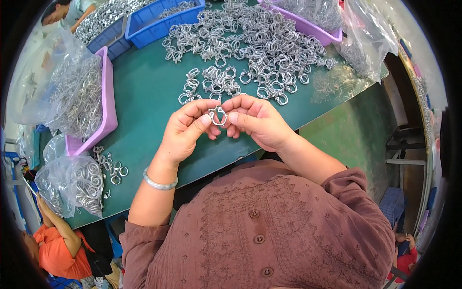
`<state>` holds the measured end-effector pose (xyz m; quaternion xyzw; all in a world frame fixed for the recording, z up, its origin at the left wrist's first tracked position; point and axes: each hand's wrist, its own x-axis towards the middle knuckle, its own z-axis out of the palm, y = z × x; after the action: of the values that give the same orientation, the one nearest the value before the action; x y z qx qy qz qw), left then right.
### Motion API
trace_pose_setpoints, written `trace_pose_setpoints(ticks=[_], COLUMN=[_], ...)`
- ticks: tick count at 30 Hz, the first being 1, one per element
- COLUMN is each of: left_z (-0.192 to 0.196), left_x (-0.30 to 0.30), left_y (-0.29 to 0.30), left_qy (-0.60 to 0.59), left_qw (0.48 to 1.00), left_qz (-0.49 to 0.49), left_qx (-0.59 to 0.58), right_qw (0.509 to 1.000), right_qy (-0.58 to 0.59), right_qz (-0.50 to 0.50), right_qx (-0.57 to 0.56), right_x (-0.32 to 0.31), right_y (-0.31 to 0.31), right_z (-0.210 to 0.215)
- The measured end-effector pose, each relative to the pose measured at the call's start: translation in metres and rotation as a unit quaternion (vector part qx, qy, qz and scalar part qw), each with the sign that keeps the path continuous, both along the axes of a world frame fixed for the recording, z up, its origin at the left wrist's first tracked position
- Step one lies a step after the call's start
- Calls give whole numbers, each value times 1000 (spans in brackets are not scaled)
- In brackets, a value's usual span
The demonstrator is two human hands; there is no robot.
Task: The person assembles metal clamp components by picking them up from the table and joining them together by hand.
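Between both hands, just over the near edge of the green table, I hold a small silvery metal ring [219, 124] with little projections on it. My left hand [185, 126] pinches its left side between thumb and fingers. On the other side my right hand [260, 121] grips it the same way, thumb in front and fingers curled behind. Right beyond my fingertips lies a small cluster of similar metal rings [221, 81], and a much larger heap of metal rings [260, 38] spreads behind it.
The green table [139, 96] carries a lilac tray [109, 111] with bagged parts at left, a blue bin [163, 21] at the back and another lilac tray [308, 29] at back right. A clear bag of parts [86, 183] sits near left. A person in orange [60, 253] is at lower left.
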<state>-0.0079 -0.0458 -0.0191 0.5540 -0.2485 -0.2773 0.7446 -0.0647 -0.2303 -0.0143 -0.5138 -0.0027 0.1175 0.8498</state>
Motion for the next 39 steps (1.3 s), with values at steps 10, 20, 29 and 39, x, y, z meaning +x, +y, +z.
trace_pose_setpoints(ticks=[10,20,29,39], left_z=[-2,-4,-4,-3], left_x=[-1,0,0,-1], left_y=[-1,0,-2,-3], left_qy=[-8,17,4,1], left_qw=[1000,1000,1000,1000], left_qz=[11,-4,-2,18], left_qx=[3,-8,-13,1], right_qw=[1000,1000,1000,999], right_qy=[-5,-10,3,18], right_qz=[10,8,20,33], right_qx=[-3,2,-13,-27], right_x=[-1,-2,-1,-1], right_y=[0,-2,-3,-2], right_z=[1,-2,0,2])
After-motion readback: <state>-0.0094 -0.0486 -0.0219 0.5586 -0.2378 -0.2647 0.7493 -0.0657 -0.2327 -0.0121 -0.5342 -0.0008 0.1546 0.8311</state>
